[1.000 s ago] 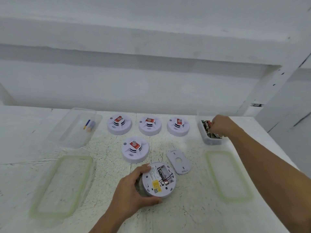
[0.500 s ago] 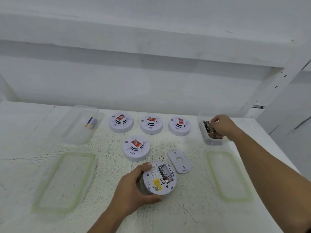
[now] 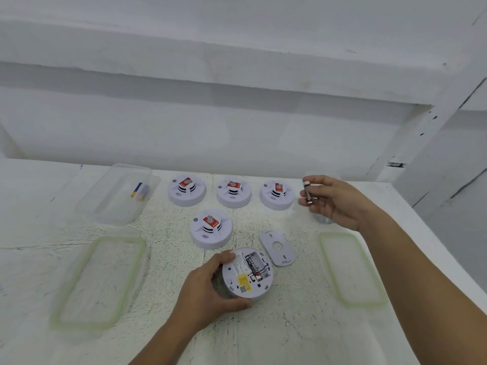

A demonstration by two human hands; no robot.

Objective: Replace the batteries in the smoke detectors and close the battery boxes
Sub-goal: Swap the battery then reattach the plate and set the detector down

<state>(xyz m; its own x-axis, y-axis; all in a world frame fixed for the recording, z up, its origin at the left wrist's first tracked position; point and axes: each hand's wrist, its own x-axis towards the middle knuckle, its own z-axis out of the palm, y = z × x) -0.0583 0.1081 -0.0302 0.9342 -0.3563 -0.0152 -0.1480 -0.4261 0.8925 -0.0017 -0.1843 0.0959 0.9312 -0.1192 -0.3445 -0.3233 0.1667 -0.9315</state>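
Observation:
An upturned white smoke detector (image 3: pixel 247 272) lies near the front of the table, its battery bay open with one dark battery inside. My left hand (image 3: pixel 208 288) grips its left rim. Its oval white cover plate (image 3: pixel 276 247) lies just to the right. My right hand (image 3: pixel 334 200) is raised over the clear battery box (image 3: pixel 322 219) and pinches a battery (image 3: pixel 308 193) upright between thumb and fingers. Several other detectors stand face up: three in a back row (image 3: pixel 187 191) (image 3: pixel 234 192) (image 3: pixel 276 194) and one nearer (image 3: pixel 211 229).
A clear tub (image 3: pixel 116 196) at the back left holds a few blue and yellow batteries (image 3: pixel 139 191). Two green-rimmed clear lids lie flat, one at the front left (image 3: pixel 97 283) and one at the right (image 3: pixel 351 270). A white wall and shelf rise behind the table.
My right hand has lifted out of the battery box with a battery pinched in it and moved a little left. My left hand stays on the upturned detector.

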